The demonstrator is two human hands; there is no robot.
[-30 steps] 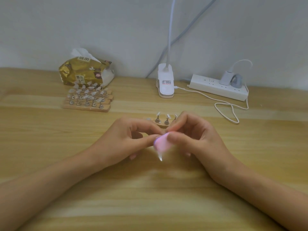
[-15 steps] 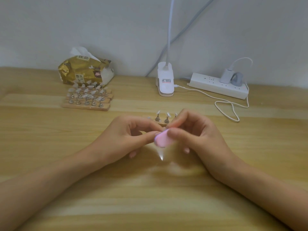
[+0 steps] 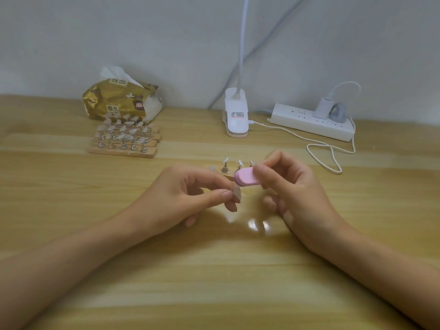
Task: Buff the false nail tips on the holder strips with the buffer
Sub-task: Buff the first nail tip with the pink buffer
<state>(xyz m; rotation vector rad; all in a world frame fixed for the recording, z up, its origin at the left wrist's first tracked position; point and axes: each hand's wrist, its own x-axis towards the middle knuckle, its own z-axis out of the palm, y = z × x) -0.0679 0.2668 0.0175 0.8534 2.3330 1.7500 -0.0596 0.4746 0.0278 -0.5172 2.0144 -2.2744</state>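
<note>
My right hand [image 3: 290, 189] pinches a small pink buffer [image 3: 246, 177] between thumb and fingers, just above the table's middle. My left hand [image 3: 188, 196] pinches a clear false nail tip on its stand [image 3: 236, 193], right under the buffer's left end. Behind both hands lies a wooden holder strip [image 3: 225, 171] with upright nail tips, partly hidden by my fingers. Farther back on the left sit several wooden strips [image 3: 123, 139] loaded with nail tips.
A gold tissue pack [image 3: 119, 101] stands at the back left by the wall. A white clip lamp base [image 3: 236, 117] is at the back centre. A white power strip [image 3: 312, 121] with a plug and looping cable [image 3: 326, 151] lies at the back right.
The buffer has risen and swung from upright to lying flat, and my right hand has lifted with it. The nail tip in my left hand now shows below the buffer.
</note>
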